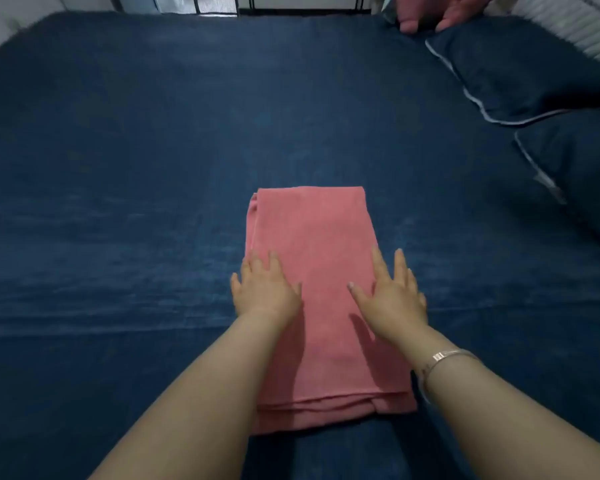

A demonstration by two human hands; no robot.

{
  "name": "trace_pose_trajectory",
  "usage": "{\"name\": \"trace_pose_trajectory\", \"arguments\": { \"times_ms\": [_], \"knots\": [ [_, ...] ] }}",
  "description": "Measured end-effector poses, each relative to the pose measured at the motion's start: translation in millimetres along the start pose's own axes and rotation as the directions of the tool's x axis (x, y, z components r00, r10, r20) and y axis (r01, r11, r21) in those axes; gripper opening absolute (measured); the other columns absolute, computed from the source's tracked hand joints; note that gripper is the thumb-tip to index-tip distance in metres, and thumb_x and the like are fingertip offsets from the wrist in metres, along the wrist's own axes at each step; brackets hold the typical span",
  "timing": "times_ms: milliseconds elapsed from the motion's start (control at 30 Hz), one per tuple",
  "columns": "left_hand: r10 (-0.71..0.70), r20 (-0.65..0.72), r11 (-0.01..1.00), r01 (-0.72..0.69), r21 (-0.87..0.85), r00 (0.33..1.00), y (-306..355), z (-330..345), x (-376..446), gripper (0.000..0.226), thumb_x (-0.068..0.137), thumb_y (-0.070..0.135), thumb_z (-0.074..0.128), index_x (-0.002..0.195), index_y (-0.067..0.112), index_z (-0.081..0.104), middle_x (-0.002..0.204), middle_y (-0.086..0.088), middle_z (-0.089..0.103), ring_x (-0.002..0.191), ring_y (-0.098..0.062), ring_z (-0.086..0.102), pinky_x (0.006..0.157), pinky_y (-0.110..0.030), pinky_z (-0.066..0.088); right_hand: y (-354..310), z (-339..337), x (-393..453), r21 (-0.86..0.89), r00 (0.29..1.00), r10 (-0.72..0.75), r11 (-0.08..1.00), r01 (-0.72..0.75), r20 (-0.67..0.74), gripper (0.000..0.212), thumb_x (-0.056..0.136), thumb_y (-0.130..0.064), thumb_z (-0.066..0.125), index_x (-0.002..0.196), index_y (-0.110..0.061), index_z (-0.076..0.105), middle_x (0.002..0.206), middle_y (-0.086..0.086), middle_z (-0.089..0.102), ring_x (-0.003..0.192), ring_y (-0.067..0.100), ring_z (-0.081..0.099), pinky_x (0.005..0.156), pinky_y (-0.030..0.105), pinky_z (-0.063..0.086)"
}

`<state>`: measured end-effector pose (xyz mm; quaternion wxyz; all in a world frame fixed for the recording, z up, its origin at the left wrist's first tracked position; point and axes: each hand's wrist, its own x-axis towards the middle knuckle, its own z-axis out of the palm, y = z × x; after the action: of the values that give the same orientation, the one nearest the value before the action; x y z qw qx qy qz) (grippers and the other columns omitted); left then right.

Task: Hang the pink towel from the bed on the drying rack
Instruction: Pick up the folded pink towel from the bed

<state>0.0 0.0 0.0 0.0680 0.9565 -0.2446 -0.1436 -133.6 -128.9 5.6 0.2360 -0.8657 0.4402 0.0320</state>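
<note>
The bed (153, 150) carries a dark blue cover. A folded pink towel (312, 237) lies near centre. Two blue pillows (520, 74) lie far right.

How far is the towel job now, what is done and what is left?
Nothing looks done: the pink towel lies folded on the blue bed. In hand: the left hand and right hand rest flat near its sides, no grip yet. Left: lifting, carrying and hanging it; no drying rack is identifiable.
</note>
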Motion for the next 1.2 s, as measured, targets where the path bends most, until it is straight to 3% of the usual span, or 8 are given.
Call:
{"name": "trace_pose_trajectory", "arguments": {
  "times_ms": [100,200,300,400,533,700,867,1200],
  "knots": [
    [-0.189,0.054,0.972,0.194,-0.13,0.981,-6,24,19,0.084,0.089,0.063,0.039,0.152,0.025,-0.002,0.157,-0.024,0.001,0.145,-0.038,0.008,0.113,-0.053,0.016,10,27,22,0.043,0.997,0.077,0.996,-0.077,0.004,0.083,0.085,-0.064,0.042,0.146,-0.039,-0.008,0.159,0.005,-0.013,0.146,0.034,0.005,0.115,0.055,0.016],
    [-0.238,0.102,0.95,0.253,-0.183,0.966,-7,45,28,0.09,0.085,0.071,0.034,0.151,0.024,-0.006,0.156,-0.028,0.006,0.144,-0.039,0.008,0.113,-0.052,0.016,19,50,38,0.102,0.99,0.139,0.985,-0.141,0.023,0.09,0.083,-0.068,0.042,0.148,-0.032,-0.01,0.16,0.014,-0.004,0.146,0.033,0.005,0.117,0.051,0.014],
    [-0.202,-0.053,0.97,0.192,-0.151,0.978,-5,59,27,0.09,0.086,0.07,0.035,0.152,0.019,0.001,0.151,-0.025,0.025,0.141,-0.037,0.02,0.114,-0.048,0.016,16,66,43,0.101,0.998,0.064,0.993,-0.066,0.015,0.097,0.08,-0.07,0.044,0.149,-0.025,-0.006,0.159,0.012,0.009,0.147,0.025,0.007,0.118,0.047,0.011],
    [-0.124,-0.183,0.973,0.083,-0.214,0.975,-2,65,21,0.08,0.09,0.058,0.044,0.151,0.019,0.01,0.134,-0.019,0.044,0.127,-0.033,0.039,0.109,-0.045,0.026,7,74,38,0.199,0.997,-0.076,0.977,0.081,-0.035,0.1,0.079,-0.06,0.057,0.15,-0.021,-0.002,0.157,0.008,0.021,0.143,0.026,0.023,0.116,0.045,0.022],
    [-0.085,-0.153,0.955,0.037,-0.294,0.985,3,57,8,0.07,0.093,0.041,0.05,0.15,0.029,0.01,0.123,-0.016,0.043,0.102,-0.037,0.053,0.081,-0.046,0.043,0,69,26,0.231,0.981,-0.171,0.955,0.187,-0.091,0.09,0.086,-0.034,0.062,0.148,-0.034,-0.004,0.155,0.001,0.026,0.13,0.03,0.043,0.099,0.042,0.039],
    [-0.01,-0.211,0.96,-0.05,-0.275,0.978,5,35,-17,0.059,0.094,0.038,0.047,0.147,0.034,0.021,0.122,-0.016,0.043,0.089,-0.04,0.058,0.066,-0.037,0.034,-12,55,-4,0.093,0.933,-0.285,0.946,0.311,-0.218,0.071,0.091,-0.036,0.05,0.146,-0.041,0.004,0.14,0.003,0.037,0.106,0.033,0.057,0.078,0.043,0.047],
    [-0.018,-0.29,0.946,-0.078,-0.315,0.957,11,-27,-40,0.051,0.094,0.039,0.046,0.142,0.03,0.031,0.138,-0.017,0.037,0.092,-0.041,0.059,0.071,-0.04,0.043,-42,5,-25,0.059,0.891,-0.326,0.931,0.361,-0.317,0.064,0.091,-0.03,0.049,0.146,-0.037,0.019,0.135,0.009,0.04,0.11,0.036,0.053,0.073,0.043,0.047],
    [-0.036,-0.499,0.939,-0.142,-0.314,0.866,25,-262,-95,0.053,0.095,0.041,0.043,0.145,0.031,0.028,0.142,-0.013,0.035,0.096,-0.038,0.06,0.076,-0.039,0.047,-160,-198,-90,0.048,0.773,-0.447,0.852,0.521,-0.451,0.059,0.091,-0.024,0.049,0.144,-0.031,0.025,0.136,0.011,0.04,0.114,0.037,0.05,0.075,0.044,0.047]
  ]
}}
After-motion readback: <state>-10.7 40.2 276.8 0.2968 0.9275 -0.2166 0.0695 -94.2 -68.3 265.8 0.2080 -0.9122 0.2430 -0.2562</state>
